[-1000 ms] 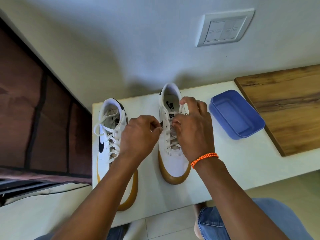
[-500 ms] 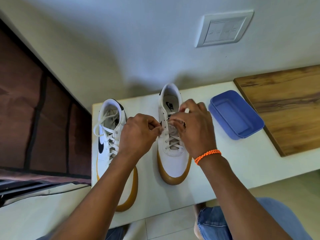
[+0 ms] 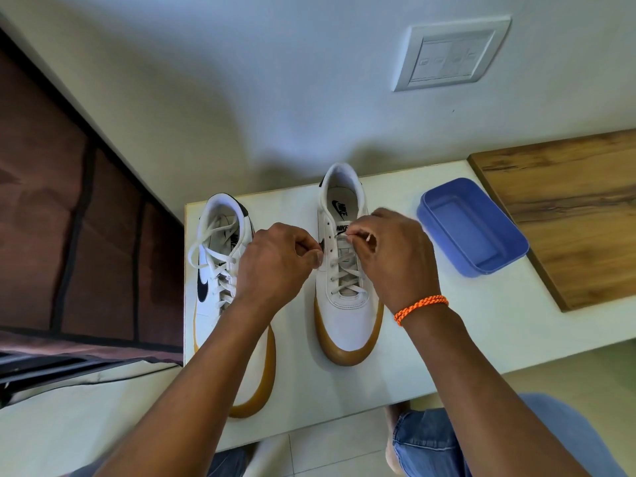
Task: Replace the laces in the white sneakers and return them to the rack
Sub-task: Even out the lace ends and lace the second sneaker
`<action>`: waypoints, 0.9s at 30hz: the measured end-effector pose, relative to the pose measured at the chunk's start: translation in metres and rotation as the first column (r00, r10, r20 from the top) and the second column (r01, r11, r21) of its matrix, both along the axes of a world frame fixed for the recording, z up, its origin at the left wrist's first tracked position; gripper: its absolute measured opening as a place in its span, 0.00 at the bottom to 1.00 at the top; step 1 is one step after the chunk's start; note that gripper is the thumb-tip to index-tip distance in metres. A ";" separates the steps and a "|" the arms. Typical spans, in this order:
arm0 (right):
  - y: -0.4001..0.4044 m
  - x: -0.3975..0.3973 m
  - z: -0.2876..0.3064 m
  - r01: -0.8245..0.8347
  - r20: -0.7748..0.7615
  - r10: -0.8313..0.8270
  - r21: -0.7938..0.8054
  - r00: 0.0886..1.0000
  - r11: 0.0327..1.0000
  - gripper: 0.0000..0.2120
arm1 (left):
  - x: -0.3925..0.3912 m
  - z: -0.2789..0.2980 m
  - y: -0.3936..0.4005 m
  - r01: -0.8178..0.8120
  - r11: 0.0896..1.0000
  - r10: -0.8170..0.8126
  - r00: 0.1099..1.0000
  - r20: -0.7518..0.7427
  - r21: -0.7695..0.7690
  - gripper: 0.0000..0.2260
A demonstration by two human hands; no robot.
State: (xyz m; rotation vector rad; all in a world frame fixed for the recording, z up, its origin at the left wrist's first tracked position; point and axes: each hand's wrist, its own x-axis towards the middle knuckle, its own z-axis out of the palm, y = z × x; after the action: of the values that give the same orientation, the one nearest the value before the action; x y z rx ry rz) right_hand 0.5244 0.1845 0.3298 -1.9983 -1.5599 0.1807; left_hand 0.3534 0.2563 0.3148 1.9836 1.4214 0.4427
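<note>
The right hand [image 3: 395, 259] pinches a lace end [image 3: 340, 235] over the right sneaker [image 3: 347, 270]. The open eyelets lie just left of that pinch. The left hand [image 3: 275, 266] pinches the sneaker's left edge.

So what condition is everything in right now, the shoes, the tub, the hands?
Left sneaker: laced, ends untied.
Right sneaker: laced partway, top eyelets empty.
Blue tub: open, nothing visible inside.
Left hand: pinching a lace.
Right hand: pinching a lace end.
</note>
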 end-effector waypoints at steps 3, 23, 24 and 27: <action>0.002 -0.006 -0.003 0.033 0.156 -0.030 -0.018 0.987 0.999 0.04 | 0.001 0.001 -0.001 -0.006 1.000 0.006 1.000 -0.002 0.008 0.04; 0.001 -0.003 -0.011 -0.072 0.122 0.102 -0.231 0.987 0.970 0.02 | -0.002 0.003 0.001 0.053 0.995 -0.053 0.999 -0.009 0.082 0.02; 0.001 -0.005 -0.011 -0.086 0.123 0.117 -0.232 0.985 0.969 0.01 | -0.002 0.003 0.001 0.058 0.995 -0.058 0.998 -0.003 0.085 0.02; 0.003 -0.011 -0.013 -0.108 0.011 0.113 -0.210 0.994 0.972 0.02 | 0.001 0.003 -0.002 0.072 0.989 -0.070 0.997 -0.021 0.127 0.06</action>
State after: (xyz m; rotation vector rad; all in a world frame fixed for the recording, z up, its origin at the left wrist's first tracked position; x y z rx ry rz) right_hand 0.5139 0.1872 0.3172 -2.0784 -1.7297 0.3814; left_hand 0.3545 0.2540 0.3177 2.1374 1.3581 0.4974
